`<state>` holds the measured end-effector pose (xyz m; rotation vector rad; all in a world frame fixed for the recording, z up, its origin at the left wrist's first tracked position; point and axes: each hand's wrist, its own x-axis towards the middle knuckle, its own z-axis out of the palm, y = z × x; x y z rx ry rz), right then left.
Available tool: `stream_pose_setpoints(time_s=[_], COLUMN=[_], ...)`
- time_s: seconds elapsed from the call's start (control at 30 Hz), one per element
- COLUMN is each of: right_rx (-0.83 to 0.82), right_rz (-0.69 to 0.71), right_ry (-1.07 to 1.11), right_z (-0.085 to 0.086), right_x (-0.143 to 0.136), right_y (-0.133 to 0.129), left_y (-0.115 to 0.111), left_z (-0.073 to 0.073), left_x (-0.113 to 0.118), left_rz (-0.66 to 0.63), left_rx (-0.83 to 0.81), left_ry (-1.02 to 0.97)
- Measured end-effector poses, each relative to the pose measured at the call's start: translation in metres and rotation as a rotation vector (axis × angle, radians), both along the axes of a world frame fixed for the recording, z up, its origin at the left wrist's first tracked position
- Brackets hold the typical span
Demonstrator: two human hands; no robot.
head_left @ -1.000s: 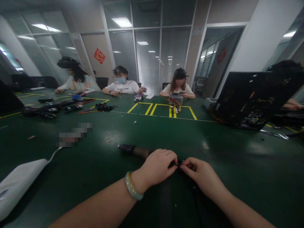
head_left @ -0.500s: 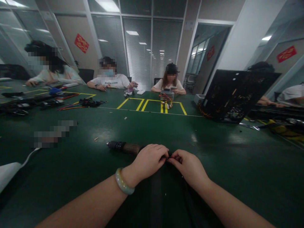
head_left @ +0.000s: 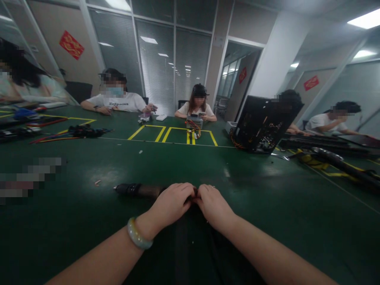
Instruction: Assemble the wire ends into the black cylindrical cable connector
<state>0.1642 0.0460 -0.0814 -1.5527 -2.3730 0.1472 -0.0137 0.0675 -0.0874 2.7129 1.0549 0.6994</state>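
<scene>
A dark rod-shaped thing point(head_left: 148, 191), with a ribbed black end, a thin metal tip and a brownish middle, lies on the green table in front of me. Over its right part is my left hand point(head_left: 175, 200), a pale bangle on the wrist, fingers curled closed around it. My right hand point(head_left: 214, 204) meets the left fingertips, its own fingers pinched together on something dark and small that they mostly hide. A dark strip, hard to make out, runs down the table below the hands.
The green table point(head_left: 142, 162) carries yellow tape outlines. Farther off stand an open black computer case point(head_left: 264, 124) and a grey box with wires point(head_left: 194, 122). Cable bundles point(head_left: 86, 130) lie at left, black gear point(head_left: 344, 162) at right. Several people sit around the table.
The view has swung to the right. My right hand has closed in against the left fingertips, its fingers curled further over. The rod-shaped thing stays under my left hand.
</scene>
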Motion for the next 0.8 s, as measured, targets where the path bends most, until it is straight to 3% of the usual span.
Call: stream_pose_setpoints(time_s=[0.4, 0.67, 0.8], right_rx=[-0.051, -0.052, -0.042], right_rz=[-0.035, 0.067, 0.031], right_ry=[-0.023, -0.132, -0.132], right_z=[-0.005, 0.005, 0.010], right_x=[0.001, -0.004, 0.010], right_y=[0.003, 0.008, 0.020], left_y=[-0.001, -0.007, -0.009], left_z=[0.001, 0.010, 0.014], left_x=[0.001, 0.003, 0.001], left_rz=[0.035, 0.050, -0.029], left_rx=[-0.007, 0.071, 0.155], left_ry=[0.027, -0.035, -0.106])
